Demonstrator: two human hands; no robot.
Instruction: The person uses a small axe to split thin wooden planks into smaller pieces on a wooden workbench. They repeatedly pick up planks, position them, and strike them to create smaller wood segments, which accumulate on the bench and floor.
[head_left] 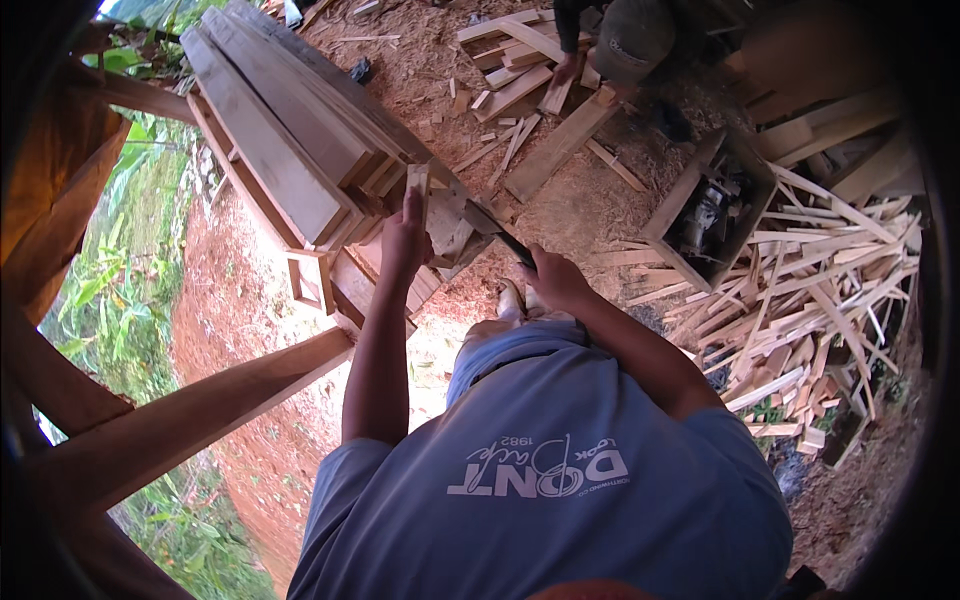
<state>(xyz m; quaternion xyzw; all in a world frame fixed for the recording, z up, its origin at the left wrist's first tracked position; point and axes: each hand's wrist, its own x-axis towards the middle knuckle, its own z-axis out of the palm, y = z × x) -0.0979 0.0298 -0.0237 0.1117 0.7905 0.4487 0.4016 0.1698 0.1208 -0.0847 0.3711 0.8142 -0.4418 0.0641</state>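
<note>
My left hand is closed around a short wooden piece that points up and away from me, beside the near end of a stack of planks. In my right hand is the black handle of a large knife. Its flat, dark blade points to the upper left, toward the wood in my left hand. A small gap shows between blade tip and piece; whether they touch lower down I cannot tell.
A person in a cap bends over loose boards at the far side. To the right, a wooden box holds a machine, beside a heap of thin offcuts. A thick beam crosses at left.
</note>
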